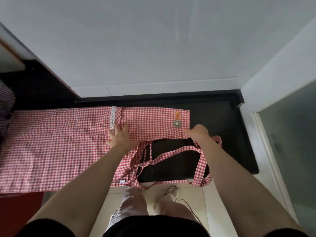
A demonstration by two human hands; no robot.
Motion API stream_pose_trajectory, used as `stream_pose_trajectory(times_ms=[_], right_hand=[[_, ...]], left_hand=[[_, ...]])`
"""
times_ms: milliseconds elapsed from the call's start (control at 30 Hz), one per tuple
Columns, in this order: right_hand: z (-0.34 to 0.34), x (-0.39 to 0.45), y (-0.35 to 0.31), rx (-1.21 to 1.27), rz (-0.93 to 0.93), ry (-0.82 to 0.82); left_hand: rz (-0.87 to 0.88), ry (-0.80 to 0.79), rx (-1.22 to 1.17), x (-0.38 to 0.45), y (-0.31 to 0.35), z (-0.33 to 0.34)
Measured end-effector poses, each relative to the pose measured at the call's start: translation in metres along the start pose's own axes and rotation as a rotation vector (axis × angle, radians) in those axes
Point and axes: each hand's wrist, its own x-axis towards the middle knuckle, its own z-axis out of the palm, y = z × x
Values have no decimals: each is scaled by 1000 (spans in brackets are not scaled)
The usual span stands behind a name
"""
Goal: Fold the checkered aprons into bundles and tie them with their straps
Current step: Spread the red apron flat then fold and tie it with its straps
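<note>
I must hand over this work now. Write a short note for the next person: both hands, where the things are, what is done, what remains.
Left hand: flat, fingers spread, pressing the red checkered apron near its lace trim.
Right hand: grip curled on the bib edge beside the flower badge.
Apron lies spread on the dark counter; straps loop loose at the front edge.
Done: apron laid out.
Left: fold into a bundle, tie with straps.

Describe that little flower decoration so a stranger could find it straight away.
Start at the red checkered apron spread across the black counter. Near its right end, just beyond the right hand, sits the flower badge. It alone is grey and round, hanging below an orange label.
</note>
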Motion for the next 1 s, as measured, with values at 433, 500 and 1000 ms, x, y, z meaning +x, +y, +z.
stream_pose_trajectory(times_ms=[433, 500, 1000], right_hand=[[-27, 0, -29, -123, -424, 662], [-6, -11, -37, -56, -581, 432], [90, -94, -52, -126, -427, -480]], left_hand=[[247, 80, -283, 10, 11, 3], [249, 185, -388, 3, 3, 8], [150, 26, 26, -22, -41, 17]])
